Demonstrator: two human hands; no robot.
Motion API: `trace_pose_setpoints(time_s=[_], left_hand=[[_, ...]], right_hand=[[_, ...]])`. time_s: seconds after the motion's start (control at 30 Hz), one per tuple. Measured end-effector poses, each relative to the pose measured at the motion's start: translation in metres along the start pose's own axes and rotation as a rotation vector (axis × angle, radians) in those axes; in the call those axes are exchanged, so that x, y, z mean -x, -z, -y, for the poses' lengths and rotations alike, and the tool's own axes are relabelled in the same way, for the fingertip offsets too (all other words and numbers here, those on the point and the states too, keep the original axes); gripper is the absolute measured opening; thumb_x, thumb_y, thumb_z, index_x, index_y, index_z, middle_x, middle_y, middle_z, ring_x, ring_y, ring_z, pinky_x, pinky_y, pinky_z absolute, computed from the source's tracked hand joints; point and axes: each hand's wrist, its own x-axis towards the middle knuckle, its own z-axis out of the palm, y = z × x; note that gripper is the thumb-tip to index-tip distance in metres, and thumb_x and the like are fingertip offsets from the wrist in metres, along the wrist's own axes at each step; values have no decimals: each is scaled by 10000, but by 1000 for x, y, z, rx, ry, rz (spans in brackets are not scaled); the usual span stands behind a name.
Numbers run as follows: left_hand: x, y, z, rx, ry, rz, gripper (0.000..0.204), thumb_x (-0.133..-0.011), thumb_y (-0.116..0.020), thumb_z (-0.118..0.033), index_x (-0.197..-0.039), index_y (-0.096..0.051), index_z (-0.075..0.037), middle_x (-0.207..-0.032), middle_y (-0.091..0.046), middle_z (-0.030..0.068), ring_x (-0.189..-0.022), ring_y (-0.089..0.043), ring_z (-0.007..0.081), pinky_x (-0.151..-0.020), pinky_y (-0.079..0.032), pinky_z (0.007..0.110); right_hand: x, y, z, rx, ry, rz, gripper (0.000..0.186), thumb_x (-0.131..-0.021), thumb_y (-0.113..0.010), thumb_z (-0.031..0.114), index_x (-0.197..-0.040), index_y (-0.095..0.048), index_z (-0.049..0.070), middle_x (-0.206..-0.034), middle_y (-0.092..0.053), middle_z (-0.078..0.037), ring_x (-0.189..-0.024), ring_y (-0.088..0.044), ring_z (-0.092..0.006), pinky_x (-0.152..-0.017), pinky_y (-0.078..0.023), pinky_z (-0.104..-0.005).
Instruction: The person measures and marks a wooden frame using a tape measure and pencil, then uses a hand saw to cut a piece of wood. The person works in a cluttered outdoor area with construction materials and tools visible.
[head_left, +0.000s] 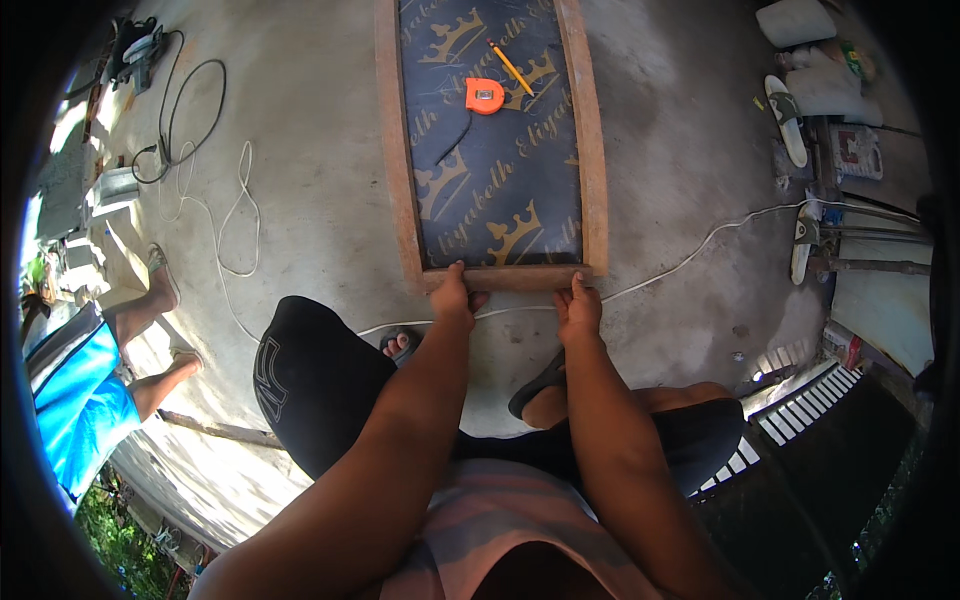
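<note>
A long wooden frame lies on the floor around a dark panel printed with gold crowns and script. Across its near end runs a short wooden crosspiece. My left hand grips the left part of this piece, thumb on top and fingers curled under the near edge. Near the right end, my right hand pinches it the same way. On the panel rest an orange tape measure with a dark strap and a yellow pencil. The far end of the frame is cut off by the view.
A white cord crosses the concrete floor behind the crosspiece. To the left lies a black cable beside a power tool. Another person's legs show at left. White slippers and containers stand at right.
</note>
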Motion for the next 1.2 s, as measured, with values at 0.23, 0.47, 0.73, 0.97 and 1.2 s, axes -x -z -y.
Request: trace_pose_setpoints(time_s=[0.23, 0.47, 0.73, 0.97, 1.2], left_hand=[[-22, 7, 2, -32, 11, 25, 539, -974, -759, -437, -1324, -621, -51, -1246, -649, 154, -942, -723, 298, -688, -661, 400], [-30, 8, 7, -15, 23, 87, 477, -1018, -705, -473, -1337, -609, -131, -1223, -689, 119, -891, -728, 276, -674, -648, 406], [-40, 12, 6, -27, 119, 105, 570, -1005, -679, -512, -1380, -586, -94, -1172, -681, 135, -893, -730, 308, -698, -658, 432], [-30, 18, -2, -172, 179, 54, 828, -990, -641, -640, -1509, -486, -13, -1253, -644, 181, -970, -734, 395, -822, -626, 561], [41, 3, -20, -1900, -785, 11, 865, -855, -783, -647, -1418, -537, -38, -1301, -592, 152, -1139, -639, 328, -969, -538, 474]], right_hand=[[-18, -11, -10, 101, 25, -62, 413, -1090, -667, 316, -1363, -531, 38, -1263, -609, -117, -1104, -657, -256, -980, -590, -426], [-14, -19, -10, 161, 112, -78, 401, -1101, -641, 317, -1334, -550, 3, -1221, -636, -130, -1001, -680, -243, -881, -626, -398], [-10, -23, -6, 196, 140, -99, 410, -1095, -649, 330, -1310, -546, -4, -1199, -638, -142, -994, -695, -250, -836, -646, -384], [-20, -12, -21, 263, 26, -45, 514, -1079, -666, 406, -1338, -523, -14, -1195, -628, -158, -877, -706, -248, -772, -644, -383], [-10, -24, 13, 296, 72, -55, 674, -1013, -758, 434, -1431, -456, -1, -1151, -643, -176, -806, -718, -244, -677, -640, -357]])
